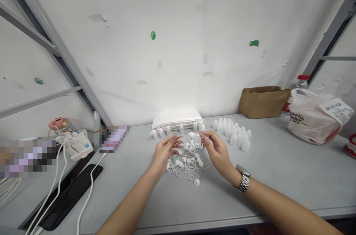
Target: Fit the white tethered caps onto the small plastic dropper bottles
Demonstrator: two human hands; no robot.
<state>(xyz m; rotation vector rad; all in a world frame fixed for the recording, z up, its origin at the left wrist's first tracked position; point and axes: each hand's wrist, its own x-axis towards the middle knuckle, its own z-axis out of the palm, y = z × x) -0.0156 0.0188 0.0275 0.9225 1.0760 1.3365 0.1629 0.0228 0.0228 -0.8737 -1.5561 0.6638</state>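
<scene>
My right hand (217, 148) pinches a small clear dropper bottle (197, 135) by its base and holds it level over the table. Close to the bottle's tip is my left hand (166, 150), with fingers curled toward it; whether it holds a small white part I cannot make out. Below both hands lies a pile of several white caps with ring tethers (188, 161). Farther right stands a group of several small white bottles (233, 133). A short row of capped bottles (168, 130) lines up in front of a white bag (176, 118).
The grey table (292, 175) ends in a front edge near me. A brown cardboard box (263, 101) and a plastic bag (313, 116) sit at the back right. On the left are white cables (88, 195), a black phone (69, 197) and a charger (79, 145).
</scene>
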